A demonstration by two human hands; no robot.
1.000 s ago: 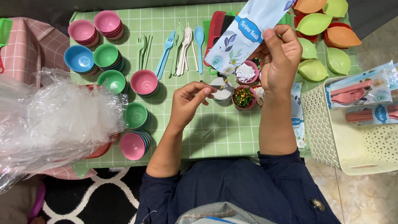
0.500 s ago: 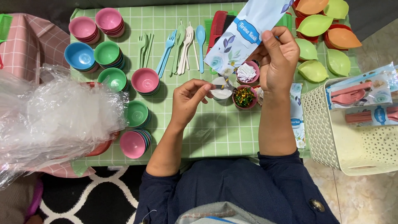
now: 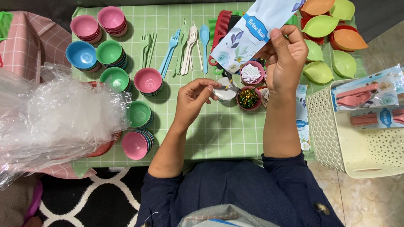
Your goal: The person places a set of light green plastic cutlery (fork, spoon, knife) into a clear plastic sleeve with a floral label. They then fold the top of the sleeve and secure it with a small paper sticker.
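Observation:
My right hand [image 3: 285, 56] holds up a long flowered paper card [image 3: 252, 33] in pale blue and white, tilted toward the upper right. My left hand [image 3: 194, 98] pinches a small thin gold-and-dark piece [image 3: 229, 87] over a little white dish [image 3: 225, 93]. Just right of that dish stand a small pink cup with green and gold bits [image 3: 248, 97] and another with white paper scraps [image 3: 251, 73]. Both hands are over the green checked tablecloth [image 3: 219, 138].
Stacks of pink, green and blue plastic bowls [image 3: 110, 52] fill the left side. Plastic forks and spoons [image 3: 183, 44] and combs [image 3: 223, 25] lie at the back. Leaf-shaped dishes [image 3: 326, 29] sit back right. A white basket [image 3: 357, 143] holds packed sets. Clear plastic bags [image 3: 50, 122] pile left.
My left hand has moved a little right and up toward the white dish, now pinching the small piece. The card in my right hand has barely shifted.

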